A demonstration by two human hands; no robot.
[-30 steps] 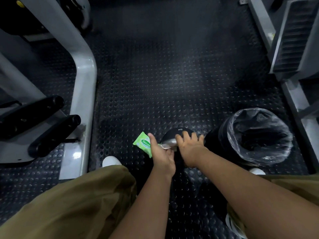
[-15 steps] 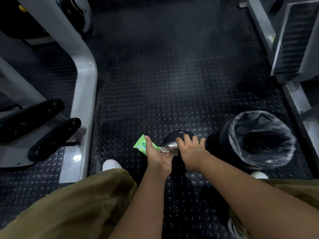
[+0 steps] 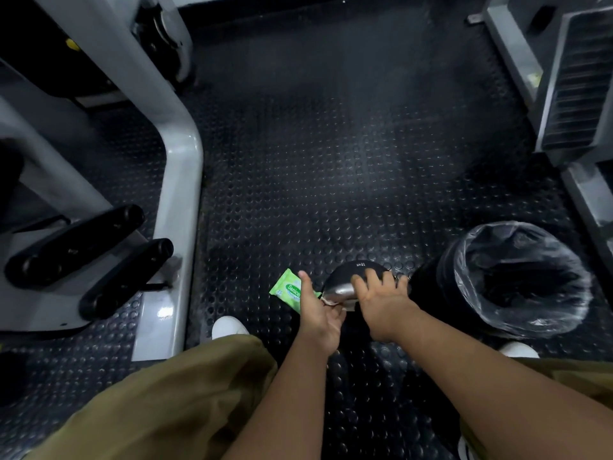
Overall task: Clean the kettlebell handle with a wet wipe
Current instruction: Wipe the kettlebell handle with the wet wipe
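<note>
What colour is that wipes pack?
Bright green: the soft plastic wipes pack, head view.

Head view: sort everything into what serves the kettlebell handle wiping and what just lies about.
For the job: kettlebell, its handle, wet wipe held by the left hand, right hand resting on the kettlebell, green wipe pack.

Lying about: lined bin, grey machine frame, black padded rollers.

Black-lined bin (image 3: 469,250) on studded rubber floor (image 3: 331,161), grey machine frame (image 3: 179,194), two black padded rollers (image 3: 76,244), white shoe (image 3: 229,327)
</note>
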